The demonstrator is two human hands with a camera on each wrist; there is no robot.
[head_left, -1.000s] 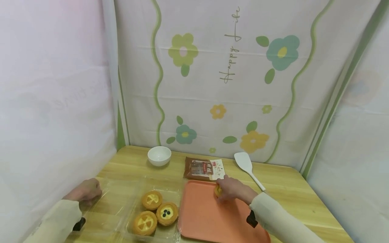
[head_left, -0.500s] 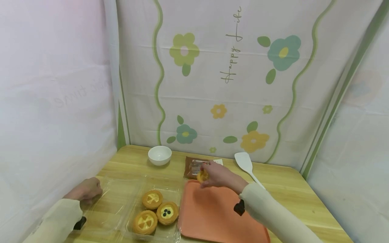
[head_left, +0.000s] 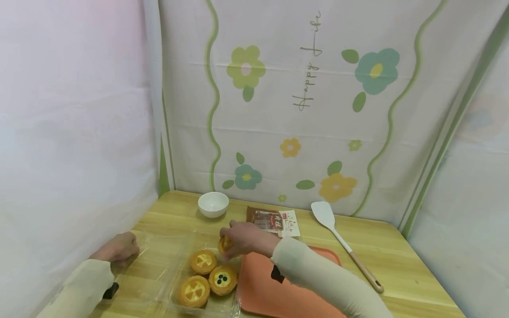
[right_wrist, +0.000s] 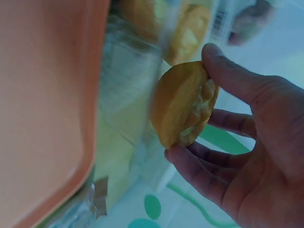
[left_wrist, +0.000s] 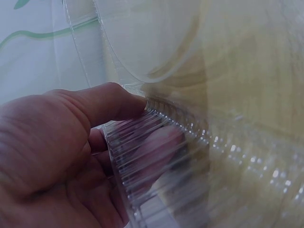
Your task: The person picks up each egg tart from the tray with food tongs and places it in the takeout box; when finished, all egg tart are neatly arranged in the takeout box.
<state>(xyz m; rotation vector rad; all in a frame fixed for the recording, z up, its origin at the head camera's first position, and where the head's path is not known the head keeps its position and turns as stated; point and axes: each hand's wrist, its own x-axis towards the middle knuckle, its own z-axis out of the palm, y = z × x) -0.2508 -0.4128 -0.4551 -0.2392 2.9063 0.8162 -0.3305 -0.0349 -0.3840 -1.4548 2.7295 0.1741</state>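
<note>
My right hand (head_left: pixel 243 238) pinches an egg tart (right_wrist: pixel 183 104) by its edges between thumb and fingers, above the far right corner of a clear plastic box (head_left: pixel 234 304). Three more tarts sit in the box: one (head_left: pixel 203 261) at the back, one with dark dots (head_left: pixel 223 279) at the right, one (head_left: pixel 194 291) in front. My left hand (head_left: pixel 121 248) grips the ribbed edge of the box's opened clear lid (left_wrist: pixel 190 128), thumb on one side and fingers behind. Right of the box lies an orange tray (head_left: pixel 274 287), partly hidden by my right sleeve.
A white bowl (head_left: pixel 213 204) stands at the back left of the wooden table (head_left: pixel 413 282). Behind the tray lies a brown and white food packet (head_left: pixel 274 221). A white spatula with a wooden handle (head_left: pixel 338 238) lies at the right. Fabric curtains close in the back and sides.
My right hand has carried the tart from the tray's back part leftwards, past the packet, to over the clear box. The left hand keeps its grip on the lid. The view has shifted slightly.
</note>
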